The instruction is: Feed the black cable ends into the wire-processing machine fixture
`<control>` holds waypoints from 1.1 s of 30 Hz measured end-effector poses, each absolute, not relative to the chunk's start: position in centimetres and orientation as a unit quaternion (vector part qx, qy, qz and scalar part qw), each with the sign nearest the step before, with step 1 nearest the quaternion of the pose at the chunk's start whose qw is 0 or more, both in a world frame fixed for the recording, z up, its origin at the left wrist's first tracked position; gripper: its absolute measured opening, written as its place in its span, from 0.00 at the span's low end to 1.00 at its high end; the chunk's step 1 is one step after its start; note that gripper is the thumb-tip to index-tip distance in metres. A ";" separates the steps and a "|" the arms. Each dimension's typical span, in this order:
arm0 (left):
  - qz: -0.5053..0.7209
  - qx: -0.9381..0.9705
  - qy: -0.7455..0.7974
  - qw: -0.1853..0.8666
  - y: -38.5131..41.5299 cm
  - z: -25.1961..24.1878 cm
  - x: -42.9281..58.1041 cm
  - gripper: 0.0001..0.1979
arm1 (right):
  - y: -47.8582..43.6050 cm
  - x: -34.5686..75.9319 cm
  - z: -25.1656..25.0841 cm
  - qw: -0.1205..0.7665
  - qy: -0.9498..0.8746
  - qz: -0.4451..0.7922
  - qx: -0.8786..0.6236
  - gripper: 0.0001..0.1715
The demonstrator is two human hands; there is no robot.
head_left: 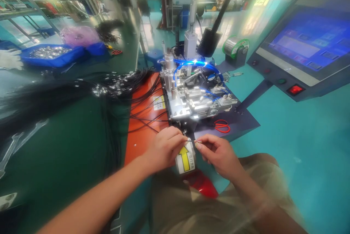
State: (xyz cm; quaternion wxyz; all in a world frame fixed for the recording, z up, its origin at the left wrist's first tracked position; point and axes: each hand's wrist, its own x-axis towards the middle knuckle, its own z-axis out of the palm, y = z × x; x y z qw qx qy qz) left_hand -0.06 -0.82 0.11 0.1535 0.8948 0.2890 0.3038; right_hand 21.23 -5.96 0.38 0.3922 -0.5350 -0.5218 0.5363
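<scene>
My left hand [165, 148] and my right hand [217, 152] meet just in front of a small metal machine [197, 95] with blue air hoses. Both hands pinch the ends of a thin wire piece [193, 141] held level between them. Under the hands sits a white block with a yellow arrow [186, 159]. A bundle of black cables [120, 88] lies left of the machine, and several strands run over the orange plate [142, 117] toward my left hand.
Red-handled scissors [222, 126] lie on the dark base right of the machine. A control panel with a blue screen [308, 41] and a red button [295, 89] stands at right. A solder spool [236, 47] sits behind. A blue tray of metal parts [51, 55] is far left, beside a gloved hand [9, 59].
</scene>
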 end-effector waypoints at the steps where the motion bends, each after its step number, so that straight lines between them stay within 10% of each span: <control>1: 0.301 0.896 0.289 0.153 -0.8 0.1 -0.1 0.09 | -6.0 21.2 0.4 0.392 -0.522 0.537 -0.535 0.10; 33: 0.307 0.890 0.301 0.153 -0.9 0.5 0.0 0.10 | -6.3 21.7 0.5 0.425 -0.604 0.419 -0.528 0.10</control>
